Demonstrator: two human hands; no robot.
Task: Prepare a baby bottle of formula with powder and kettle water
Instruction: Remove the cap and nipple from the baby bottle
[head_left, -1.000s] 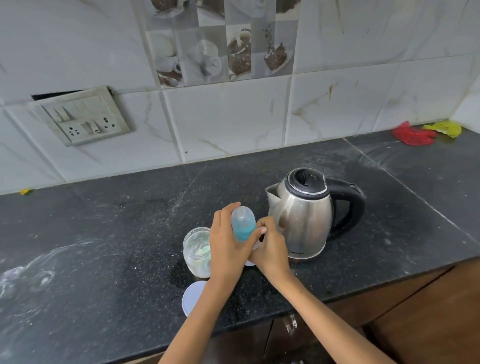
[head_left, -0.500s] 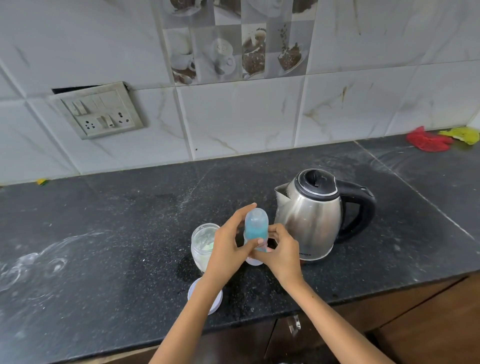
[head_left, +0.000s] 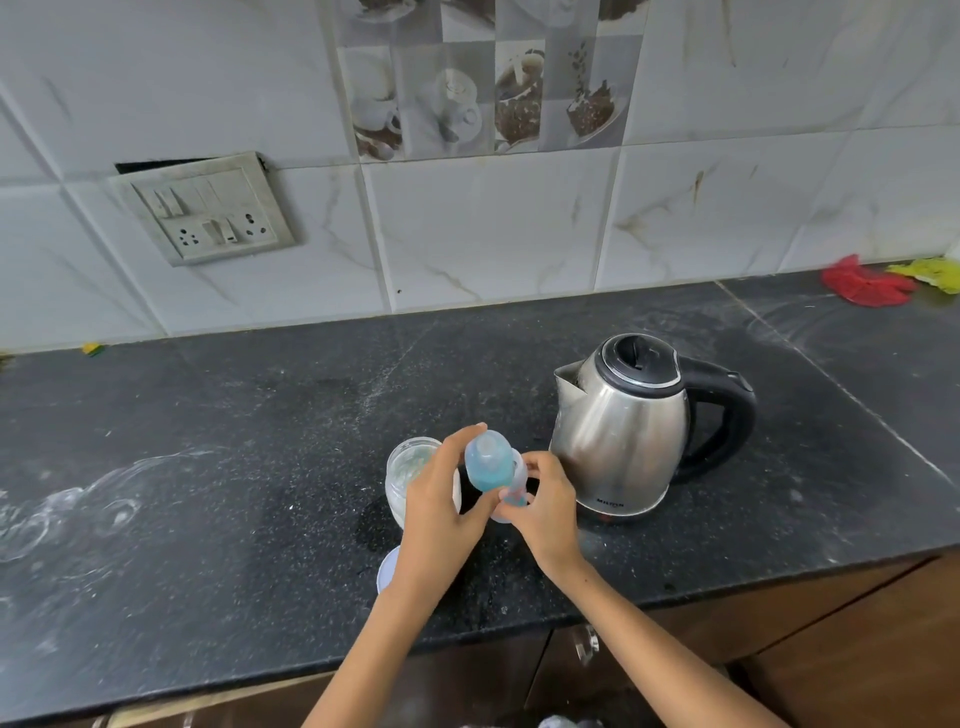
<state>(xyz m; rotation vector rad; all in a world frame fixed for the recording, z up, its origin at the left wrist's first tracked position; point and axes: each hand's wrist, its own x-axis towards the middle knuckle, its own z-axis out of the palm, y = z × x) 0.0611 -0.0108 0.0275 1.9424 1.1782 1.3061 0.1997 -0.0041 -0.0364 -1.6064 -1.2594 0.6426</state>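
Black speckled counter (head_left: 260, 467), dusted white, under marble-look wall tiles | baby bottle (head_left: 491, 467): clear body, blue translucent cap, upright near front edge between open powder jar (head_left: 410, 467) and steel kettle (head_left: 623, 431) | your left hand (head_left: 441, 509) curls round cap; your right hand (head_left: 545, 514) pinches bottle lower down | socket plate (head_left: 208, 208) on wall.

A black speckled stone bench (head_left: 234, 441) dusted with white carries a silver steel kettle with black lid and handle (head_left: 631, 431), a translucent blue-capped baby bottle (head_left: 488, 462) and red (head_left: 865, 286) and yellow cloths (head_left: 930, 273), below white grey-veined marble-patterned wall tiles (head_left: 493, 234).
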